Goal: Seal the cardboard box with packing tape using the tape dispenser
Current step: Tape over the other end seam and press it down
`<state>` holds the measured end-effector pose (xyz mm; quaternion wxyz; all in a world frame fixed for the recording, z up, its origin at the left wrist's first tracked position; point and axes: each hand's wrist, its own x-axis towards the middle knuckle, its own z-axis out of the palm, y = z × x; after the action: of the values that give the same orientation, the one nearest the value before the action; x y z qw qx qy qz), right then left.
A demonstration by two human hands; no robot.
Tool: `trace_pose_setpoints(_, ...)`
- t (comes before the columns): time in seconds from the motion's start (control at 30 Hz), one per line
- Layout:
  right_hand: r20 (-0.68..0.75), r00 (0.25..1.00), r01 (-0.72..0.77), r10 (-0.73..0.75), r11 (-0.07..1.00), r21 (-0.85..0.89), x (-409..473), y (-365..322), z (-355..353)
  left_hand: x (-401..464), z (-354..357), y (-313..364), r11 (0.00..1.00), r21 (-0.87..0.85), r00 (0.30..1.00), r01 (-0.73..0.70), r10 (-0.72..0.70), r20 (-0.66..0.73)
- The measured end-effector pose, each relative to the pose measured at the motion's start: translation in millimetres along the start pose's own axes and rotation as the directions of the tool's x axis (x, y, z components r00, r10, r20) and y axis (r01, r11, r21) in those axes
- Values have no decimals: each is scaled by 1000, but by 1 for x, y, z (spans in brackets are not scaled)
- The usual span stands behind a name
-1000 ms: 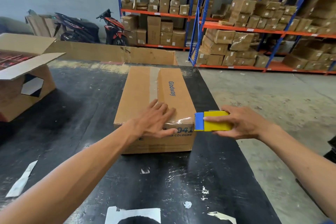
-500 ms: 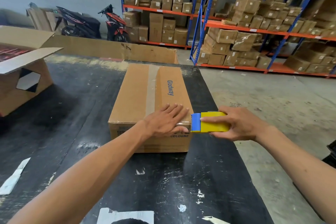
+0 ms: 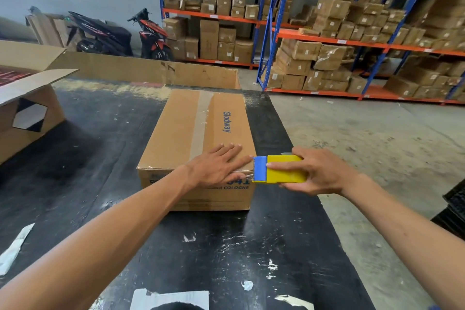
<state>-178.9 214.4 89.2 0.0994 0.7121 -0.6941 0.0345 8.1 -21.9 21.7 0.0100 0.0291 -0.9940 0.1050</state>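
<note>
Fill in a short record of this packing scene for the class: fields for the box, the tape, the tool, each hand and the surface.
box: closed cardboard box, on the table
tape: clear strip along the top seam
tool: yellow and blue tape dispenser at the box's near right corner
left hand: flat on the box top
right hand: grips the dispenser
surface: black table
</note>
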Motion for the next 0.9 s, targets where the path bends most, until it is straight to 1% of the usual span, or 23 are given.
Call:
trace_pose_setpoints(0.13, -39, 998, 52, -51, 998, 28, 0, -2, 2, -8, 2, -5, 1000, -20, 1000, 2, -2, -1)
trace_pose_setpoints(0.33, -57, 995, 88, -86, 996, 28, -10, 10, -6, -10, 2, -8, 999, -47, 1000, -9, 8, -22)
trace_pose_setpoints(0.43, -57, 996, 70, -69, 998, 5, -15, 13, -4, -9, 2, -8, 999, -42, 1000, -6, 5, -7)
trace_pose_setpoints(0.57, -45, 998, 40, -41, 999, -19, -17, 12, 10, -9, 1, -7, 1000, -24, 999, 5, -6, -32)
trace_pose_setpoints(0.67, -77, 997, 13, -13, 1000, -4, -14, 2, 23, -9, 1, -6, 1000, 0, 999, 4, -4, -38)
trace_pose_setpoints(0.7, -68, 998, 8, -8, 1000, -7, -11, -1, 24, -9, 0, -5, 1000, 5, 999, 0, 0, -37)
trace_pose_setpoints(0.73, -27, 1000, 15, -16, 999, -46, -10, -3, 26, -9, -1, -6, 1000, 10, 999, -9, 9, -34)
trace_pose_setpoints(0.8, 66, 994, 98, -87, 977, -189, -10, -6, 33, -10, -2, -7, 999, 7, 999, -33, 33, -20)
trace_pose_setpoints(0.83, 109, 988, 133, -114, 972, -196, -12, -8, 36, -10, -2, -7, 999, -4, 999, -48, 48, -13)
trace_pose_setpoints(0.87, 135, 984, 137, -114, 975, -172, -14, -9, 40, -11, -2, -7, 998, -5, 998, -56, 56, -17)
trace_pose_setpoints(0.9, 122, 986, 129, -109, 977, -169, -15, -10, 45, -12, -3, -8, 999, 1, 998, -51, 51, -27)
